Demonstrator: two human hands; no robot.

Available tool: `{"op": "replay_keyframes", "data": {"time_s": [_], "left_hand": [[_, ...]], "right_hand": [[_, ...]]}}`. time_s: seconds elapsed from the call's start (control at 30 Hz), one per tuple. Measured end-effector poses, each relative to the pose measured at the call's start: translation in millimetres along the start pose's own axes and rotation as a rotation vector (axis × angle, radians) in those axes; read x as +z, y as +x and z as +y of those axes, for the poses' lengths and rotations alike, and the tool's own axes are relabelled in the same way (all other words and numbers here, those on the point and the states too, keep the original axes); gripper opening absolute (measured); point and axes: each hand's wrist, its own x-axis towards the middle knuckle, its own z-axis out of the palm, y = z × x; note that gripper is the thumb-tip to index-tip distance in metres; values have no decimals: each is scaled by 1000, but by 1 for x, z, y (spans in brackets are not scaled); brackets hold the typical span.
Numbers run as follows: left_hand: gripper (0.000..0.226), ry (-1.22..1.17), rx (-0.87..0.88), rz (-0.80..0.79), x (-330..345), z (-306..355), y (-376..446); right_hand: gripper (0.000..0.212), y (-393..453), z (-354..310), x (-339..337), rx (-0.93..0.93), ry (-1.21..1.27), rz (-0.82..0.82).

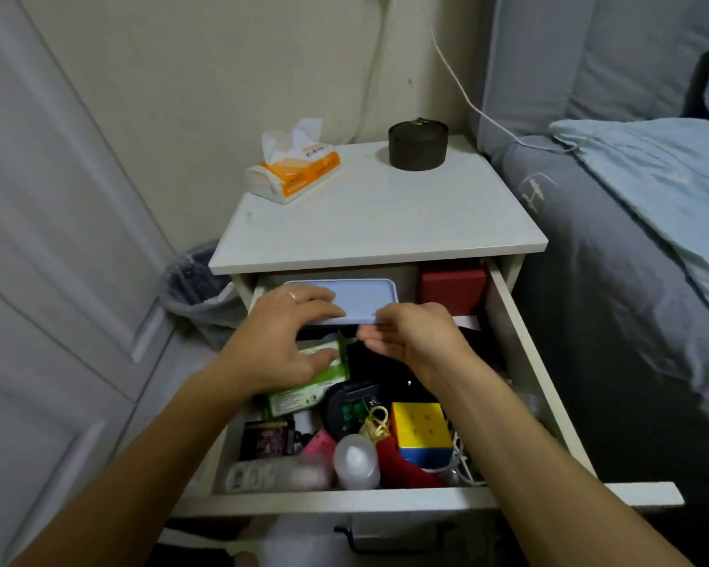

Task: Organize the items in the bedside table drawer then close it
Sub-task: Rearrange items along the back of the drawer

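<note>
Left fingers: my left hand curls over the near edge of the blue tray, fingertips on top, thumb lower on the green packet; grasping the tray, I judge.
Right fingers: my right hand pinches the tray's near right edge, fingers bent under.
Tray: at the back of the drawer, just beyond both sets of fingers, long axis left-right, lying about flat.
Nearer hand: both touching; left covers more.
Red box: right of right fingers, beside the tray.
Clutter: yellow cube, white bottle, dark round case, all nearer me than the fingers.
Next: settle the tray, sort the front items.
</note>
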Motion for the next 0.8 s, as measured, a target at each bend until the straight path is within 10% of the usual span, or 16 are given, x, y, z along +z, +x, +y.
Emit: {"op": "replay_keyframes", "data": {"time_s": [0.43,0.8], "left_hand": [[4,260,-213,-248,42,-59,60],[13,304,-192,-300,62,-80,60]], "right_hand": [[30,44,9,-10,-178,-856,100],[32,51,19,-9,-272,-1169,-49]]}}
